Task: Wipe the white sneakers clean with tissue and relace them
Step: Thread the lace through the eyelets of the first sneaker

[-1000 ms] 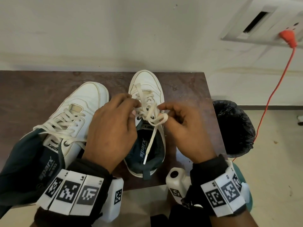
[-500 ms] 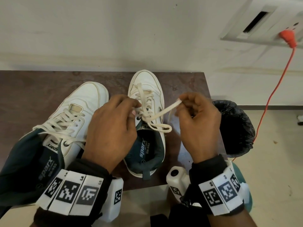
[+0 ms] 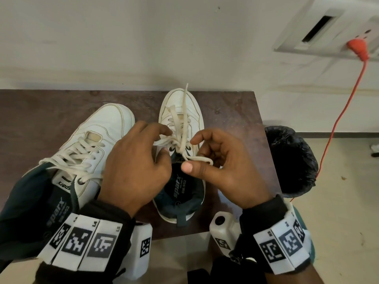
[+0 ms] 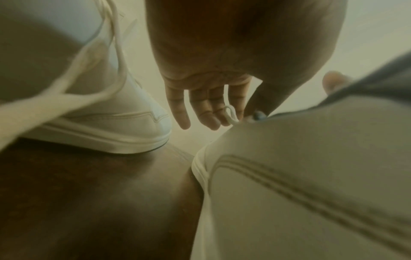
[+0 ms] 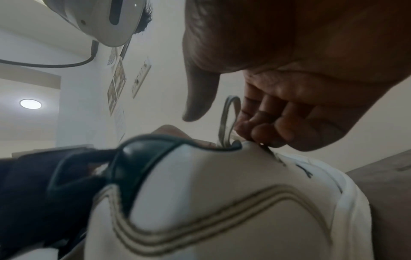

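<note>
White leather with tan stitching covers both sneakers, which stand side by side on a dark brown table (image 3: 41, 119), toes toward twelve o'clock. The right sneaker (image 3: 180, 107) sits at the centre, its cream lace (image 3: 185, 111) threaded up the eyelets and gathered into a loose knot at the tongue, one free end flung toward the toe. Its dark teal insole reads "sparx" with "SM-952" beside it. The left sneaker (image 3: 102, 128), at nine o'clock from it, is laced, its tongue and insole printed "sparx" too. Directly over the knot, the left hand (image 3: 133, 167) curls thumb and fingertips onto a strand at its ten o'clock side; the wrist view shows a loop of lace against its fingers (image 4: 213, 109). The right hand (image 3: 227, 169) holds the other loop at the knot's four o'clock, fingers (image 5: 262, 130) bent round it, thumb standing clear. A bin lined with a black bag (image 3: 291, 158) stands at three o'clock off the table's edge.
</note>
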The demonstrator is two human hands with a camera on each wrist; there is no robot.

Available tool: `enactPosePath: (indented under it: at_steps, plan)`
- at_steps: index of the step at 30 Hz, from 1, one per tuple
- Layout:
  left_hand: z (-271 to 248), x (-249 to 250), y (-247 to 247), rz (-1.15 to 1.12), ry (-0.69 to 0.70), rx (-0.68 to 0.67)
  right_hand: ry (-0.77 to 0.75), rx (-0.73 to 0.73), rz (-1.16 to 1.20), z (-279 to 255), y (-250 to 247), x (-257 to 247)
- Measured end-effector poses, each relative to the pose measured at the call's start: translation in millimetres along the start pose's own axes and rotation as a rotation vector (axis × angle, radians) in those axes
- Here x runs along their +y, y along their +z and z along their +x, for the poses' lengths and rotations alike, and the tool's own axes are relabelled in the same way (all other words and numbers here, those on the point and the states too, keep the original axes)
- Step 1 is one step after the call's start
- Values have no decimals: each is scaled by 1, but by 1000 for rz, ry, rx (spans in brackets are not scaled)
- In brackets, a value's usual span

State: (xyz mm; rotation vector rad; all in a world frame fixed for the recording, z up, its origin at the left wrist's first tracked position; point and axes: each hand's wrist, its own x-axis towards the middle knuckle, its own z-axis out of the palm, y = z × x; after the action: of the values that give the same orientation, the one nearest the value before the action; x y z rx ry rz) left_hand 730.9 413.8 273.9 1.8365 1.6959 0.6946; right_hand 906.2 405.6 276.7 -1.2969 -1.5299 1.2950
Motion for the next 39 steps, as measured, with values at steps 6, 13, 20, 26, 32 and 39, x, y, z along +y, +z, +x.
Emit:
enactPosePath:
  at_steps: [6, 13, 20, 26, 32, 39]
  plan:
    - [2, -6, 7, 5, 4, 75, 4, -18, -41, 1, -3, 5]
    - [4, -8, 9, -36, -57, 87, 9, 141, 41, 5, -4, 7]
    - [4, -4, 10, -157, -125, 151, 47, 169, 96, 6, -4, 7]
    - [5, -5, 12, -239, -279, 134, 104, 254, 22, 8, -1, 13]
    - [5, -3, 9, -358, -334, 155, 135, 297, -2, 9, 1, 17]
    - [5, -5, 10, -328, -328, 120, 169, 326, -21, 10, 1, 19]
